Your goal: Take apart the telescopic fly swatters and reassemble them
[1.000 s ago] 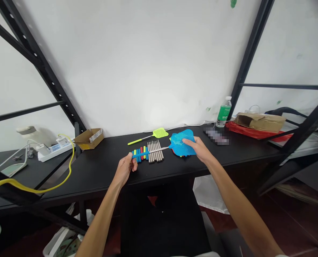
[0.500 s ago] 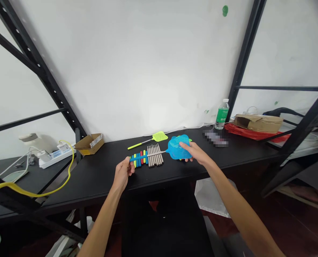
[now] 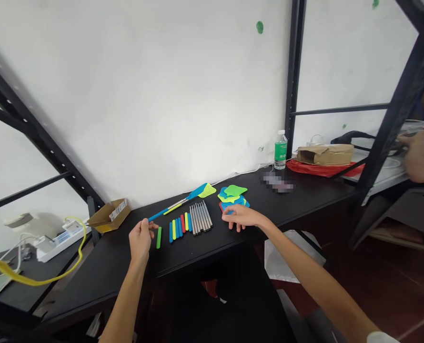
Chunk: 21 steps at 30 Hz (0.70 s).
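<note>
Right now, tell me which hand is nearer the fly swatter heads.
Right hand: at the near edge of the swatter heads. Left hand: well left, beyond the metal rods.

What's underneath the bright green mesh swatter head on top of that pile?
Beneath the green swatter head are other mesh heads: a lime one, a blue one and a red one. Their covered middles, and anything beneath them, cannot be seen.

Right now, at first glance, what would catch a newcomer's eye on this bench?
The bright pile of blue, green and red plastic mesh swatter heads stands out on the black desk, beside the right hand. To its left lie a tidy row of short blue, yellow and red tubes and thin grey rods.
</note>
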Each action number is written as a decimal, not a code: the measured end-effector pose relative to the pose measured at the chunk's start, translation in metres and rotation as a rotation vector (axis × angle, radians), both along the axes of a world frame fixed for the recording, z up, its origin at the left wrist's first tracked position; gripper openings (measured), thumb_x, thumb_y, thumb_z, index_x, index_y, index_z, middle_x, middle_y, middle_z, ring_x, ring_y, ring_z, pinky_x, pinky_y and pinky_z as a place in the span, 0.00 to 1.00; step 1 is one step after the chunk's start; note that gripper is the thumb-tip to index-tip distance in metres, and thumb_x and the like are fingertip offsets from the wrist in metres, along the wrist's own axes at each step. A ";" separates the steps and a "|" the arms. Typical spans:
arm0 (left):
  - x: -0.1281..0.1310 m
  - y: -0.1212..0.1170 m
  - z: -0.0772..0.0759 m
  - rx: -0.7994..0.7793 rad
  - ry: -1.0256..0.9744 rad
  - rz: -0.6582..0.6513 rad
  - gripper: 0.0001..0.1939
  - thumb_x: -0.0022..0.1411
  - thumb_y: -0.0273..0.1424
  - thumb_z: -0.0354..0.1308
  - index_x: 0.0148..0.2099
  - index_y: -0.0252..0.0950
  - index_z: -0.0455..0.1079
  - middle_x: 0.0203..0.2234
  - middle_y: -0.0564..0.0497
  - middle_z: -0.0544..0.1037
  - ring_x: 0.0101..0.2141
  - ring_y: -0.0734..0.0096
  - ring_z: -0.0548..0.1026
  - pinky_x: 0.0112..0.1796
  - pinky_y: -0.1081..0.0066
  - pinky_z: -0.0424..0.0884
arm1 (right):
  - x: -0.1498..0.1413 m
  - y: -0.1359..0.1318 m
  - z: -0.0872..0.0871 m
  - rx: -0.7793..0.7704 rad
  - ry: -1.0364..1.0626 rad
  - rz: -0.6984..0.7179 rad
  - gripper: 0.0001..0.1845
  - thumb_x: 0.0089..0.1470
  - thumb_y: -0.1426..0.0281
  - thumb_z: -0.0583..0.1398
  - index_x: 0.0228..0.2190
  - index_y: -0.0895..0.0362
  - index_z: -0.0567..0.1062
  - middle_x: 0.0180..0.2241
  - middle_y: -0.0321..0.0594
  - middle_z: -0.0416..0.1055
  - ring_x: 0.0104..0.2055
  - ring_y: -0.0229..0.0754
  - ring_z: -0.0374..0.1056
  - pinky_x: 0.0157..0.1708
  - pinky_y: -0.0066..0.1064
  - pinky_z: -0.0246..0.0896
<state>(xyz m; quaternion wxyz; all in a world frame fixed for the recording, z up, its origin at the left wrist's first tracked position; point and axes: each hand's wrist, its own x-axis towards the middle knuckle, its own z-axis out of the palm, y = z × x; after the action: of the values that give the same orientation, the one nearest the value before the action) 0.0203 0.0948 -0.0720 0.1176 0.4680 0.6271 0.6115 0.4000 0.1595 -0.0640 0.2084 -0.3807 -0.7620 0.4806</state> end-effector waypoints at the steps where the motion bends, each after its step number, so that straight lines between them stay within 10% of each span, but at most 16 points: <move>1: -0.004 0.009 -0.002 -0.034 0.043 0.018 0.21 0.65 0.45 0.49 0.36 0.32 0.71 0.28 0.47 0.79 0.18 0.75 0.65 0.21 0.73 0.63 | -0.002 -0.001 -0.001 0.000 -0.007 0.014 0.23 0.58 0.52 0.60 0.45 0.57 0.71 0.30 0.40 0.79 0.19 0.36 0.71 0.15 0.22 0.60; 14: -0.013 0.063 -0.004 -0.343 0.539 0.047 0.16 0.59 0.42 0.57 0.43 0.39 0.78 0.41 0.42 0.83 0.44 0.50 0.78 0.41 0.65 0.70 | -0.002 -0.005 0.000 0.042 -0.052 0.037 0.18 0.59 0.56 0.59 0.42 0.57 0.72 0.28 0.38 0.77 0.19 0.35 0.70 0.16 0.22 0.61; 21: 0.000 0.066 -0.002 -0.447 0.647 0.074 0.19 0.59 0.45 0.58 0.46 0.39 0.78 0.39 0.40 0.83 0.41 0.49 0.79 0.37 0.64 0.69 | -0.005 -0.010 0.002 0.084 -0.089 0.087 0.19 0.59 0.56 0.59 0.44 0.57 0.72 0.27 0.38 0.77 0.20 0.35 0.70 0.17 0.22 0.61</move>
<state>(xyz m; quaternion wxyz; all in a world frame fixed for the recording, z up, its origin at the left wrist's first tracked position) 0.0203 0.1603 -0.0745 -0.0088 0.5765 0.7659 0.2846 0.3953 0.1496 -0.0616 0.1690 -0.3591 -0.8058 0.4395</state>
